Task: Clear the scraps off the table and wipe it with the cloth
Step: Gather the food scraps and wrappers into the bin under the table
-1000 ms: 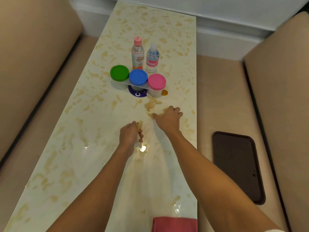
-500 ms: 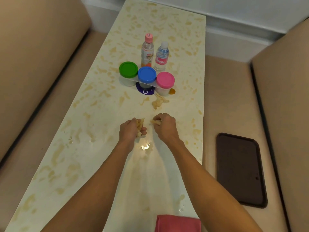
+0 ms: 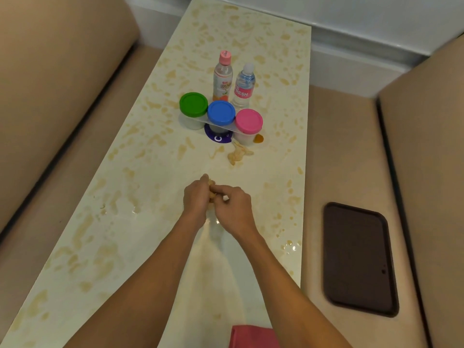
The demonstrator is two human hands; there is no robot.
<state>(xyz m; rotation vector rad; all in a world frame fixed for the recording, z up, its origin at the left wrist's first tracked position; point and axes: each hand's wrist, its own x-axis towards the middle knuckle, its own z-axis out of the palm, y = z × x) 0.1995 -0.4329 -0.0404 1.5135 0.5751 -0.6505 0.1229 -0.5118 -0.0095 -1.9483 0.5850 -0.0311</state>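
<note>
Over the middle of the cream speckled table (image 3: 140,222) my left hand (image 3: 195,199) grips a bunch of pale yellow scraps (image 3: 211,187), which poke out between its fingers. My right hand (image 3: 234,209) meets it from the right, fingertips pinching at the same bunch. More pale scraps (image 3: 238,153) lie loose on the table beyond my hands, in front of the pink-lidded jar. A red cloth (image 3: 253,336) lies at the near table edge, partly cut off by the frame.
Three jars with green (image 3: 193,104), blue (image 3: 221,112) and pink (image 3: 249,121) lids stand in a row, two bottles (image 3: 222,76) behind them. An orange spot (image 3: 258,138) sits by the pink jar. A dark brown tray (image 3: 359,257) lies on the right bench.
My right hand left the table surface and came back to my left hand, bringing a scrap; both hands now touch around one bunch. The view shifted slightly.
</note>
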